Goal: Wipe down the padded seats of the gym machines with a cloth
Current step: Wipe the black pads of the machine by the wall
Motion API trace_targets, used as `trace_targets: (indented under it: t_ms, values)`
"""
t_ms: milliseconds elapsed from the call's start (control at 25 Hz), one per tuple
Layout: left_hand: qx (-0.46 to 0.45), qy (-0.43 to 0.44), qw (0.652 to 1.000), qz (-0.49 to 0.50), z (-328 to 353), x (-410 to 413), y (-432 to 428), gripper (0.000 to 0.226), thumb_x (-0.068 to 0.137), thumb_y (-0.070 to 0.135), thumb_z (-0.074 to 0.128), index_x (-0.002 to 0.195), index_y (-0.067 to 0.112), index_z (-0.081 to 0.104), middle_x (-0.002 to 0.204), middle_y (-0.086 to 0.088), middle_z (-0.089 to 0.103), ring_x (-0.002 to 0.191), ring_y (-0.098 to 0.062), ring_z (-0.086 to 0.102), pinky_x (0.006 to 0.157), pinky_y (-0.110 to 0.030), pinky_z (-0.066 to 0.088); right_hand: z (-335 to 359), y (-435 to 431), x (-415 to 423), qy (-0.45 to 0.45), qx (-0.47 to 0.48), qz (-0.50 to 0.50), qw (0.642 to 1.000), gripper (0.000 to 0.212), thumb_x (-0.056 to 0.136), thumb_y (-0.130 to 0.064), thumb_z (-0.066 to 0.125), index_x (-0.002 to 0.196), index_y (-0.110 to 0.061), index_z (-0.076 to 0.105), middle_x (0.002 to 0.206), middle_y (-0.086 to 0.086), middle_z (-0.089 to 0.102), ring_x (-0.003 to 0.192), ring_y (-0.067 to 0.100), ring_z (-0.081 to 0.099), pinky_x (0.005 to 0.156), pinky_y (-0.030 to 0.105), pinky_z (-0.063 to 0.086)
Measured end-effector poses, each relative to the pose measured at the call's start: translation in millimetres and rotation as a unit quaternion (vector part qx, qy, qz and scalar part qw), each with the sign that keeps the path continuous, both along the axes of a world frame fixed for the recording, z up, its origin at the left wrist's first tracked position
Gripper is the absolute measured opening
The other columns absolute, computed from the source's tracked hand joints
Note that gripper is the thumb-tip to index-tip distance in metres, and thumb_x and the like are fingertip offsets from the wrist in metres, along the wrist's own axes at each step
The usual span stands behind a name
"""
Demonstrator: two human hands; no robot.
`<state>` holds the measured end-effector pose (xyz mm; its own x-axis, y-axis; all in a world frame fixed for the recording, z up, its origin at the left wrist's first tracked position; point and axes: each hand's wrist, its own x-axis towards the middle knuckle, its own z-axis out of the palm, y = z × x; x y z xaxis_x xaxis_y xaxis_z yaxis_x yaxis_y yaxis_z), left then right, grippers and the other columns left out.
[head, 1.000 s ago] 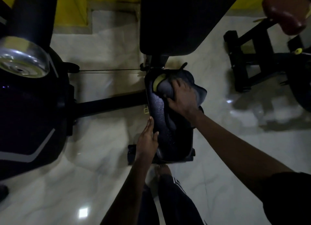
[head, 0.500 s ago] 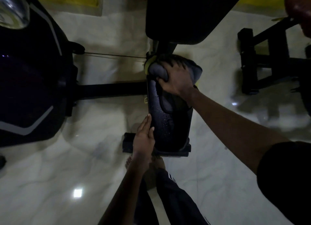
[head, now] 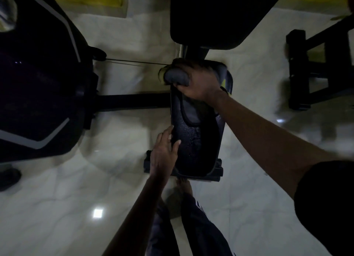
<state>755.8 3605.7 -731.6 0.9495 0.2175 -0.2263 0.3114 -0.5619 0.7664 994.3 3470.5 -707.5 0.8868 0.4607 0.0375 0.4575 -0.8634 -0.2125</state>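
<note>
At the far end of the padded seat (head: 197, 140), my right hand (head: 199, 81) is gripping the bunched cloth (head: 177, 77), fingers curling round its grey roll with a yellow edge showing. A loose flap is trailing down the seat. Its dark, glossy surface is glinting with what may be droplets. My left hand (head: 164, 152) is resting straight-fingered against its near left edge, thumb on top, apart from the right.
</note>
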Motion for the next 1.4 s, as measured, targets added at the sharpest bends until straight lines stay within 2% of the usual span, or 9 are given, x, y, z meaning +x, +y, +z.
trace_targets:
  t_ms: [120,240,440,560,720,840,920,1120,1400]
  values:
    - [-0.006,0.012,0.999,-0.047,1,7,1,0.077,0.092,0.022,0.065,0.155,0.04,0.026,0.122,0.0,0.047,0.099,-0.017,0.06,0.091,-0.032,0.054,-7,-33,-13,0.009,-0.01,-0.127,0.992,0.07,0.082,-0.069,0.05,0.142,-0.035,0.048,0.137,0.001,0.061,0.125,0.03,0.057,0.099,0.045,0.047]
    - [-0.018,0.03,0.999,-0.037,1,31,-5,0.075,0.089,0.034,0.061,0.155,0.041,0.026,0.131,-0.007,0.044,0.12,-0.025,0.053,0.106,-0.037,0.046,-7,-36,-31,-0.012,0.001,-0.207,0.978,0.067,0.082,-0.062,0.053,0.138,-0.026,0.053,0.135,0.009,0.058,0.126,0.034,0.052,0.102,0.047,0.042]
    - [0.023,0.013,0.999,-0.034,-6,43,-16,0.065,0.096,0.036,0.058,0.155,0.036,0.031,0.145,-0.013,0.037,0.134,-0.029,0.042,0.109,-0.034,0.038,2,-5,-21,0.0,-0.004,-0.117,0.993,0.066,0.079,-0.057,0.06,0.138,-0.029,0.056,0.131,0.009,0.064,0.118,0.036,0.058,0.098,0.047,0.042]
    - [0.04,0.015,0.998,-0.041,-6,43,-14,0.065,0.097,0.034,0.059,0.155,0.032,0.03,0.146,-0.014,0.037,0.135,-0.03,0.04,0.109,-0.037,0.041,-4,-24,-24,0.005,0.011,-0.162,0.987,0.066,0.079,-0.06,0.057,0.137,-0.029,0.056,0.131,0.008,0.063,0.121,0.035,0.056,0.1,0.047,0.043]
    - [0.059,0.017,0.997,-0.052,-7,46,-15,0.063,0.097,0.037,0.056,0.155,0.03,0.031,0.144,-0.018,0.039,0.132,-0.035,0.044,0.107,-0.04,0.044,-3,-56,-55,-0.008,0.112,-0.26,0.959,0.07,0.082,-0.05,0.063,0.145,-0.022,0.049,0.146,0.008,0.051,0.134,0.031,0.05,0.108,0.043,0.044]
    - [0.064,0.009,0.997,-0.051,-5,42,-20,0.063,0.095,0.04,0.05,0.155,0.026,0.033,0.142,-0.022,0.041,0.126,-0.041,0.046,0.102,-0.045,0.048,-2,-63,-104,0.062,0.248,-0.369,0.894,0.07,0.086,-0.04,0.067,0.151,-0.027,0.044,0.149,0.008,0.047,0.13,0.032,0.053,0.102,0.041,0.048]
    - [0.061,0.013,0.997,-0.048,-6,42,-21,0.062,0.096,0.043,0.047,0.154,0.025,0.034,0.141,-0.024,0.042,0.124,-0.043,0.047,0.1,-0.045,0.048,-2,-58,-114,0.097,0.254,-0.421,0.865,0.07,0.087,-0.041,0.068,0.151,-0.033,0.042,0.148,0.005,0.047,0.126,0.033,0.055,0.096,0.04,0.047]
    - [0.064,-0.004,0.997,-0.032,-11,42,-20,0.065,0.092,0.048,0.045,0.151,0.023,0.039,0.134,-0.026,0.047,0.121,-0.043,0.05,0.104,-0.044,0.046,4,-67,-85,0.116,0.286,-0.426,0.85,0.069,0.085,-0.046,0.069,0.148,-0.036,0.041,0.138,0.007,0.056,0.121,0.036,0.058,0.093,0.04,0.046]
    - [0.05,-0.024,0.998,-0.017,-12,42,-21,0.064,0.091,0.049,0.047,0.15,0.022,0.043,0.125,-0.022,0.052,0.116,-0.04,0.054,0.101,-0.047,0.048,-1,-60,-170,0.168,0.321,-0.468,0.806,0.063,0.084,-0.054,0.066,0.139,-0.046,0.037,0.136,-0.003,0.062,0.116,0.033,0.063,0.098,0.047,0.05]
